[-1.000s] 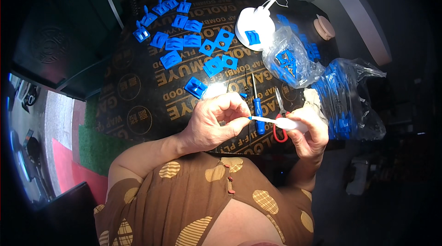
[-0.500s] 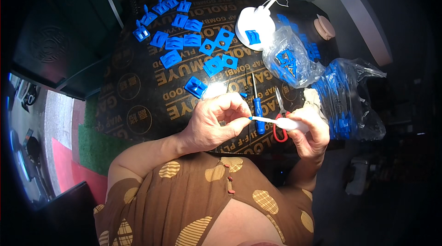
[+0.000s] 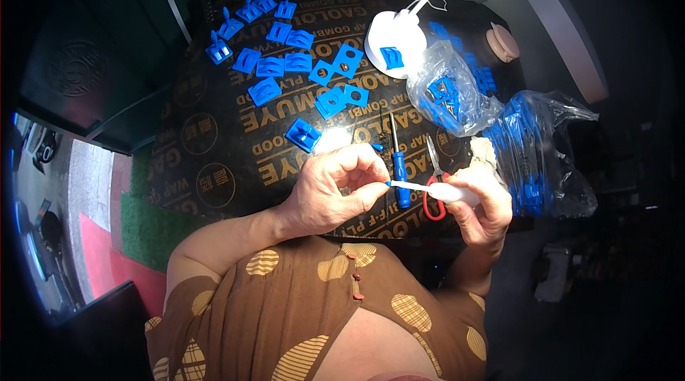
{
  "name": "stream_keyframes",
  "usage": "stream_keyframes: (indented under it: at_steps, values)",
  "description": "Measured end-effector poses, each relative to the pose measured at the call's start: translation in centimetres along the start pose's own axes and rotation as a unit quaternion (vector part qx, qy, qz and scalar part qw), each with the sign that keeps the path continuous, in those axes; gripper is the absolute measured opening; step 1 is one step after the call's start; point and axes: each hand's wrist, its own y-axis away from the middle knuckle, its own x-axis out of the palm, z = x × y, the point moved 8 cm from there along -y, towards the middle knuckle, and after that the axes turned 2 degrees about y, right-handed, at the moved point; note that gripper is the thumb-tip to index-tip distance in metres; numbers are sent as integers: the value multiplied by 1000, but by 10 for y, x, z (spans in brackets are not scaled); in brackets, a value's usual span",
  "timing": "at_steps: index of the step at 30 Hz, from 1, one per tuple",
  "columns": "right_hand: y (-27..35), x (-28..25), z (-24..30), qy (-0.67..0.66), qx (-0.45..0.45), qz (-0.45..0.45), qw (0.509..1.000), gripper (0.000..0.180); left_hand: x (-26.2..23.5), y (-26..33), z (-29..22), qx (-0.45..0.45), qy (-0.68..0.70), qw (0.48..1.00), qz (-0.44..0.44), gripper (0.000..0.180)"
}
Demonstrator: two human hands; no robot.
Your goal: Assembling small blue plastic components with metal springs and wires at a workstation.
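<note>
Tube (image 3: 446,192), white and slim, is lying crosswise between both hands over the near edge of a dark printed board (image 3: 214,138), nozzle pointing left. Right hand (image 3: 481,202) is gripping its body; left hand (image 3: 335,188) is pinching its tip. Beyond, a blue screwdriver (image 3: 399,160), red scissors (image 3: 435,181) and blue plastic pieces (image 3: 285,63) are resting.

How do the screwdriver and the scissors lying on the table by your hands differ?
The screwdriver has a blue handle and one straight dark shaft pointing away from the person; the scissors have red loop handles and two metal blades. The screwdriver lies in plain sight except where the white tube crosses its handle, while the scissors' handles are partly hidden behind the right hand and that tube. Both lie flat on the dark printed table, side by side, untouched.
</note>
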Motion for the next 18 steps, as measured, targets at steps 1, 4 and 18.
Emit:
stream_keyframes:
  at_steps: [1, 4, 18]
  values:
    - [0, 0, 0, 2, 0, 1, 1000, 30, 0, 0, 0, 0, -4, 1000, 0, 9]
    - [1, 0, 0, 2, 0, -2, 1000, 30, 0, 0, 0, 5, -8, 1000, 0, 8]
    - [-4, -2, 5, 11, -6, 2, 1000, 30, 1, 0, -1, 4, 2, 1000, 4, 9]
